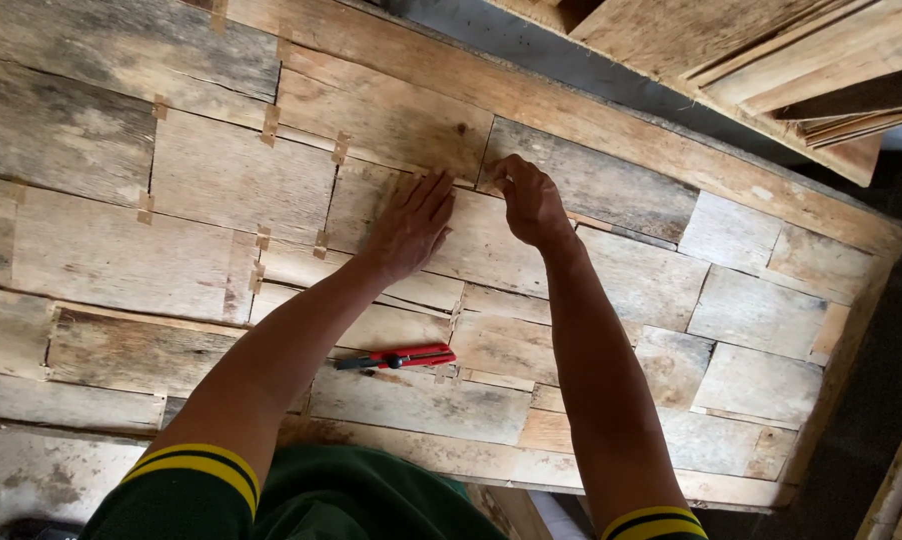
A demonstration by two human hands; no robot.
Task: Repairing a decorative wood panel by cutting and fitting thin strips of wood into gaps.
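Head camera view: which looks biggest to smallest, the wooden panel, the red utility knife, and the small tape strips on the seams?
1. Wooden panel, filling most of the view.
2. Red utility knife, lying between the forearms.
3. Tape strips, each much shorter than the knife.

A big flat panel (pixel 611 130) of weathered wood pieces lies there, grey and tan rectangles fitted edge to edge inside a plain border board, with short strips of tan tape (pixel 269 124) bridging many of the seams on its left half. A red utility knife (pixel 403 357) rests on the boards near the lower middle. Both of the person's hands lie on it too: the left hand (pixel 409 226) flat, the right hand (pixel 529 200) with fingertips bent onto a seam.
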